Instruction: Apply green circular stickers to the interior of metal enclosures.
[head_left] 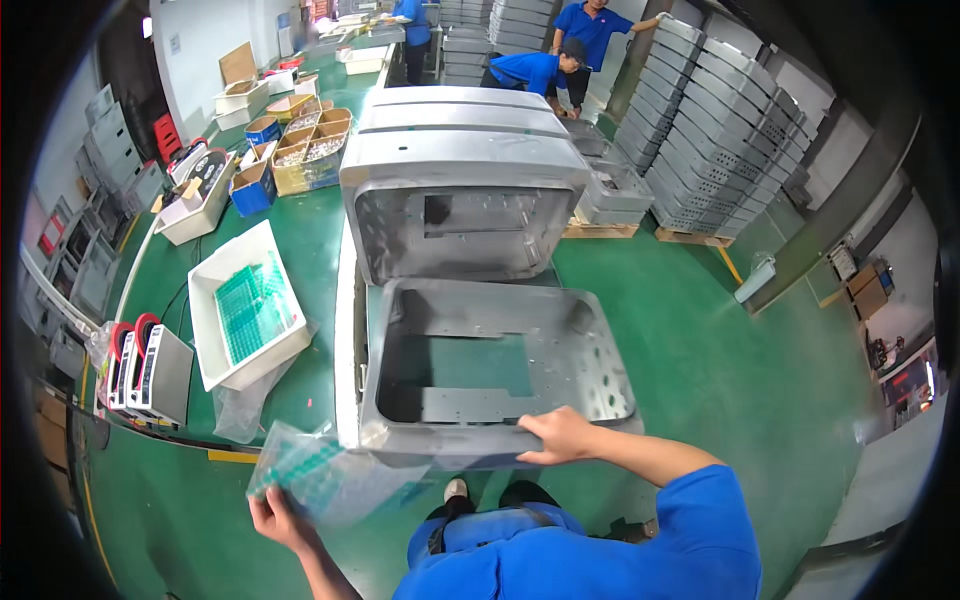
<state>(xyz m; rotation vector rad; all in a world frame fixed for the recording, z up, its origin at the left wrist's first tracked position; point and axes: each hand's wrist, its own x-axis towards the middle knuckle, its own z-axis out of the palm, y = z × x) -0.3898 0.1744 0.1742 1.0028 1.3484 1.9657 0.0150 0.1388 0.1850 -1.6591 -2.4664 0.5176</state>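
Pinching a clear bag in nearly closed fingers, the left hand is risking a drop if slick film slips, while the right hand is clasping a grey housing.

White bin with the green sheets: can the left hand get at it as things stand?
Probably yes, with a reach forward: the white bin is open-topped and no solid thing shows between. But the left hand holds a clear bag, so it would likely have to let go first.
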